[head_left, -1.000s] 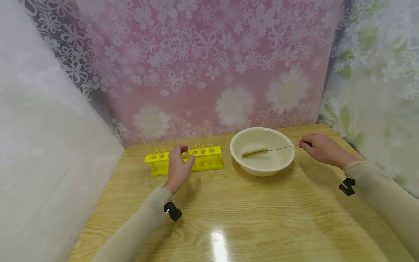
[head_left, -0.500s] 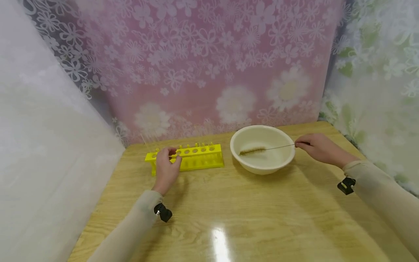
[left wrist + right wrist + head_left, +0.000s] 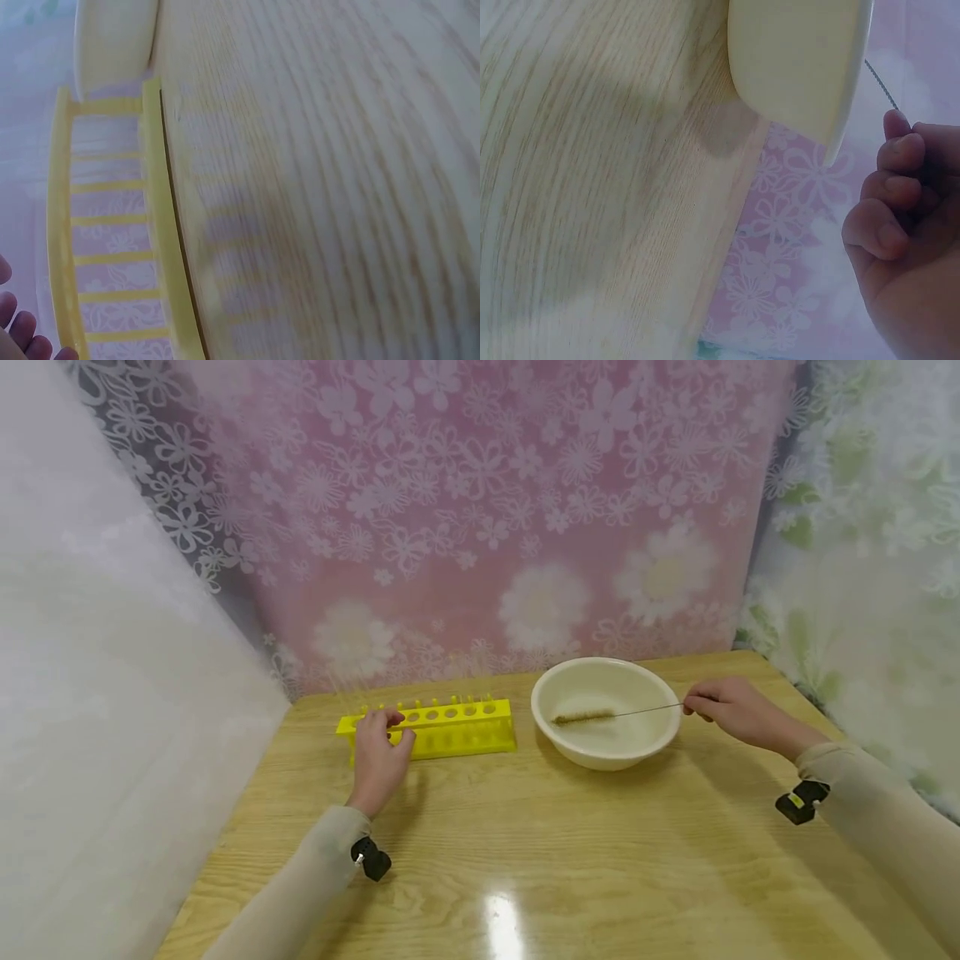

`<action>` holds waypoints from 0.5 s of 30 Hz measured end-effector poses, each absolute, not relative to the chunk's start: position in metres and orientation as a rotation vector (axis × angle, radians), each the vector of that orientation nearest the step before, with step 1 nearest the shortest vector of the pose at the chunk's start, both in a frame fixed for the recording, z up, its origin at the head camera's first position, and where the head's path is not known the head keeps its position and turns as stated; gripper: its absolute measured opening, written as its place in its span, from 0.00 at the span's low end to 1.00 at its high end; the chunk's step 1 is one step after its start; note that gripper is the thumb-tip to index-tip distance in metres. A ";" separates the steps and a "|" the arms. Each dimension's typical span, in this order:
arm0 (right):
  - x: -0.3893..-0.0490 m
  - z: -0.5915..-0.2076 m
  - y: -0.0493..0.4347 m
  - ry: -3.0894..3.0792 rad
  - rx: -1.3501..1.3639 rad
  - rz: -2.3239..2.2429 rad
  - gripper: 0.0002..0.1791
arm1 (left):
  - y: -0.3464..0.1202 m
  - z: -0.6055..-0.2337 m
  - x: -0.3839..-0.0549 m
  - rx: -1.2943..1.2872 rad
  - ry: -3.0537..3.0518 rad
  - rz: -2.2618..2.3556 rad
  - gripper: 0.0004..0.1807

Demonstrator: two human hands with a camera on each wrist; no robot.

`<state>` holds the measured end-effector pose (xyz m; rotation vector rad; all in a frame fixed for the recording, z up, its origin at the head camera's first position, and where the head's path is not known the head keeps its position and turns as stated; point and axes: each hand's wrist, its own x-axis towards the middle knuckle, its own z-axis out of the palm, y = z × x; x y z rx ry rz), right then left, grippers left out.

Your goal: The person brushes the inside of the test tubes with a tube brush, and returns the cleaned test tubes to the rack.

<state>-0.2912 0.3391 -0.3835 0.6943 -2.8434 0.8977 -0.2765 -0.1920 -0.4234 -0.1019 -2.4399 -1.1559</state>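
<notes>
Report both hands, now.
Left hand: open at the rack, no grip visible.
Right hand: closed, holding the brush.

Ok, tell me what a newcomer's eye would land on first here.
Probably the bright yellow rack, left of centre on the wooden table, with the left hand near its left end. Next might come the white bowl to its right, with a brown bristle brush inside, its thin handle held by the right hand.

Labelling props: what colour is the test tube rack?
Yellow; the rack shows best in the head view.
</notes>
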 end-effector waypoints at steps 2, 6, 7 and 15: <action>-0.288 -0.385 0.341 -2.845 0.685 0.924 0.15 | -0.193 -0.425 -0.277 -0.092 -2.438 -1.152 0.13; -0.285 -0.385 0.341 -2.864 0.639 0.973 0.15 | -0.197 -0.424 -0.279 -0.009 -2.384 -1.084 0.13; -0.285 -0.385 0.340 -2.876 0.627 0.990 0.15 | -0.199 -0.423 -0.279 0.021 -2.370 -1.063 0.13; -0.288 -0.387 0.341 -2.960 0.545 1.135 0.17 | -0.209 -0.419 -0.280 0.144 -2.378 -1.030 0.16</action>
